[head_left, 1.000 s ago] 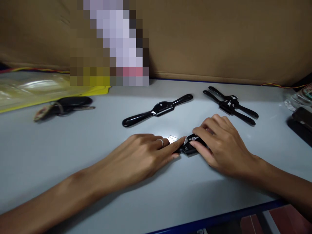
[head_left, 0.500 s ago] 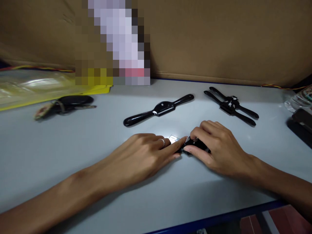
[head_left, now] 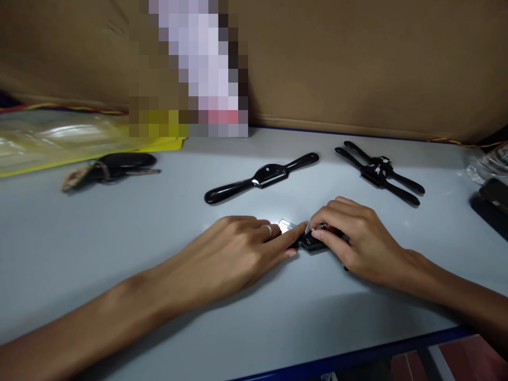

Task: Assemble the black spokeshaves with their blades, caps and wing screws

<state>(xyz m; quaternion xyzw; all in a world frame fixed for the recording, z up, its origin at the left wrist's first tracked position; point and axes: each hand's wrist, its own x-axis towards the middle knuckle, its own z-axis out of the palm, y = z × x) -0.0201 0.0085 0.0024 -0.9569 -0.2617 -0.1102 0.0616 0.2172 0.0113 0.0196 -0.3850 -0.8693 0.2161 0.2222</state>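
A black spokeshave lies on the table in front of me, partly hidden under both hands. My left hand, with a ring on one finger, holds it down at its left side, the index finger reaching its body. My right hand is bent over the other side, thumb and forefinger pinched at a small shiny screw-like part on top. Just beyond my left fingers lies a flat shiny metal piece, perhaps a blade. Farther back rests another black spokeshave without visible screws.
Two more spokeshaves lie against each other at the back right. Keys with a black fob and yellow-edged clear plastic packaging are on the left. A dark object and clear glass or plastic stand at the right edge. Cardboard rises behind.
My right thumb has moved up from the spokeshave's near edge to the small part on top, uncovering more of the black body. The left hand keeps its hold.
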